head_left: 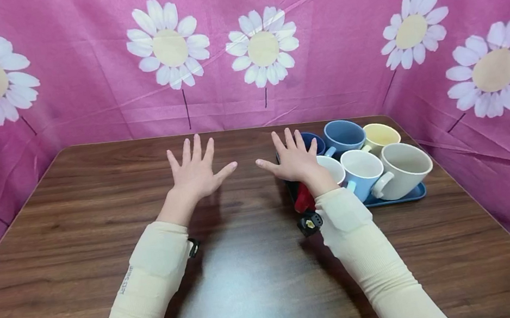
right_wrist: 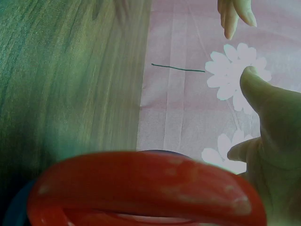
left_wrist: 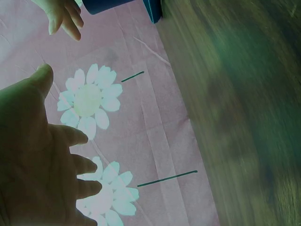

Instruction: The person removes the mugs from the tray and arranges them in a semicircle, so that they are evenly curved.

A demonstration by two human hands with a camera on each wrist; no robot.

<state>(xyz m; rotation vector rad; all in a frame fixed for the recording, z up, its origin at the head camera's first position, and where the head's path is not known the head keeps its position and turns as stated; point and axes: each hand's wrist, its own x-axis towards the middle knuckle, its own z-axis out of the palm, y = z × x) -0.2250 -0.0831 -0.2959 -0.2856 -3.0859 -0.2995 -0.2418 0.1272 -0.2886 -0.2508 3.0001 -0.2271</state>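
My left hand (head_left: 193,176) hovers over the middle of the table with its fingers spread and holds nothing. My right hand (head_left: 297,161), also with fingers spread, is held above the left end of a blue tray (head_left: 401,197) of mugs. Partly behind that hand are a dark blue mug (head_left: 314,142), a white-rimmed mug (head_left: 333,168) and a red handle (head_left: 304,198). In the right wrist view the red handle (right_wrist: 146,188) looms large below the hand. Further right stand a blue mug (head_left: 344,137), a yellow mug (head_left: 382,135), a light blue mug (head_left: 362,173) and a large off-white mug (head_left: 402,170).
The wooden table (head_left: 76,251) reaches back to a pink cloth (head_left: 90,84) printed with large white daisies, which hangs along the back and sides. The tray sits near the table's back right corner. A small black device (head_left: 310,223) is strapped at the right wrist.
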